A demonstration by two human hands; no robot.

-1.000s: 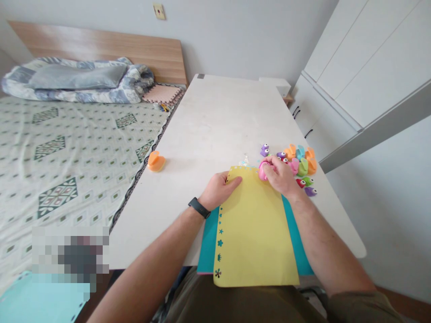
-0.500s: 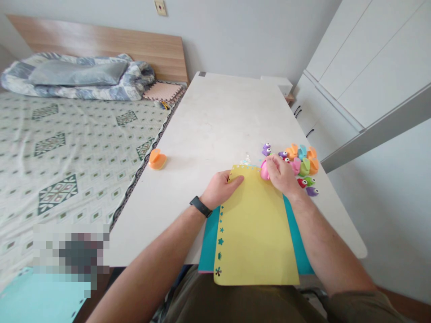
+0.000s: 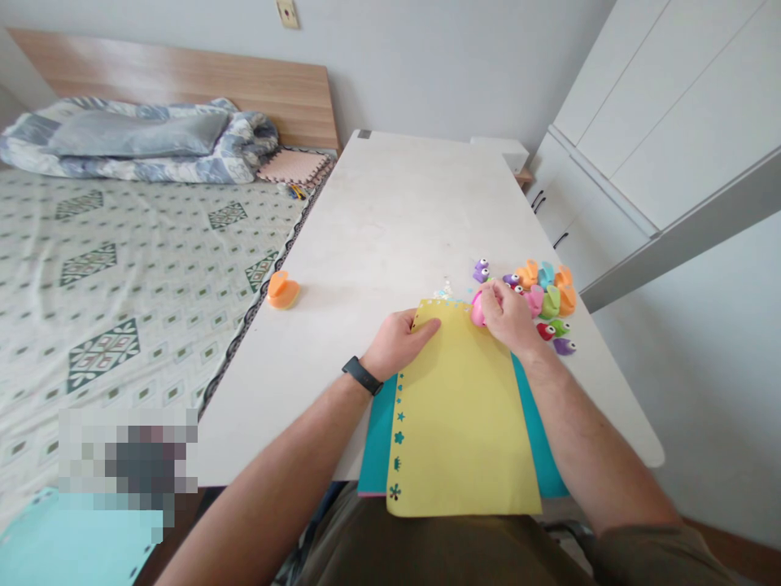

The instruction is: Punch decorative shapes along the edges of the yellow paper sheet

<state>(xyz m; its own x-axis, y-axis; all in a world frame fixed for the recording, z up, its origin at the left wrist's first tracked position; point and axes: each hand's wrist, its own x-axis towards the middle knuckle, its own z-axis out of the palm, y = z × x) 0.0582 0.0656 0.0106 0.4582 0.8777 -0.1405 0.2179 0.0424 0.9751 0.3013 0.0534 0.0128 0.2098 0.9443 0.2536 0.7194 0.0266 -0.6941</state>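
A yellow paper sheet [image 3: 464, 423] lies on a teal sheet [image 3: 377, 439] at the near edge of the white table [image 3: 390, 220]. Punched shapes run down the yellow sheet's left edge and along its top edge. My left hand [image 3: 396, 342] presses the sheet's top left corner, fingers curled with the thumb on the paper. My right hand [image 3: 509, 313] is closed over a pink paper punch [image 3: 477, 308] at the sheet's top right edge.
Several small coloured punches [image 3: 546, 297] lie in a cluster right of my right hand. An orange punch [image 3: 282, 290] sits near the table's left edge. Paper bits [image 3: 443, 290] lie beyond the sheet. A bed [image 3: 122, 268] stands left, white cabinets [image 3: 610, 146] right.
Both hands stay nearly in place. My right hand with the pink punch has shifted very slightly along the yellow sheet's top edge.
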